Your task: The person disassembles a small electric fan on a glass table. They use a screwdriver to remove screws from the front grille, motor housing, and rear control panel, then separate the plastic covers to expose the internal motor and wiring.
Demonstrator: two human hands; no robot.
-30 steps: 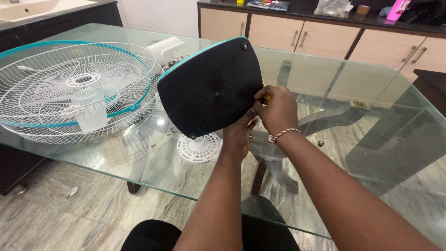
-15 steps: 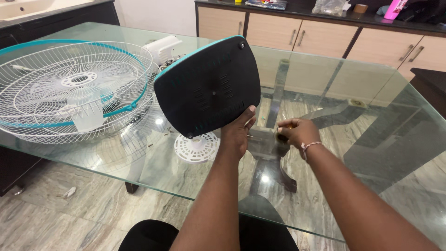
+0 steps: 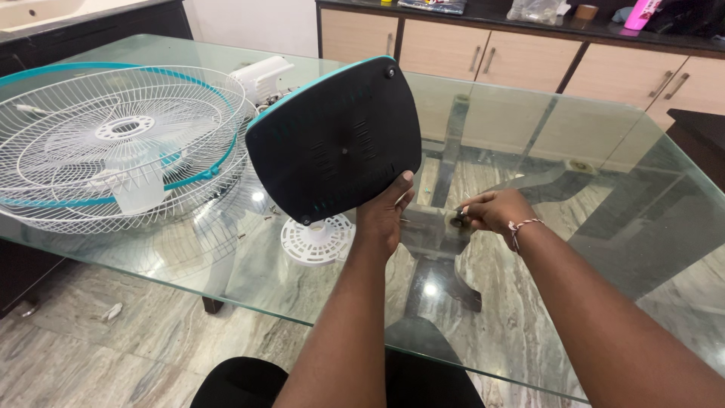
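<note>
My left hand [image 3: 383,214] grips the lower right edge of a black fan base plate [image 3: 336,140] with a teal rim, held tilted upright above the glass table [image 3: 604,151], underside toward me. My right hand [image 3: 495,211] rests low on the glass to the right of the plate, fingertips pinched around a small dark part [image 3: 458,221]; whether it is lifted off the glass I cannot tell. A beaded bracelet [image 3: 522,226] sits on that wrist.
White wire fan guards with teal rims [image 3: 113,147] lie stacked at the left. A white round slotted cap [image 3: 317,240] lies under the plate, a white motor housing [image 3: 260,75] behind it. Small screws dot the glass. Wooden cabinets [image 3: 483,57] line the back wall.
My right hand left the plate's right edge and dropped down to the glass surface on the right. The plate stayed in my left hand, tilting slightly.
</note>
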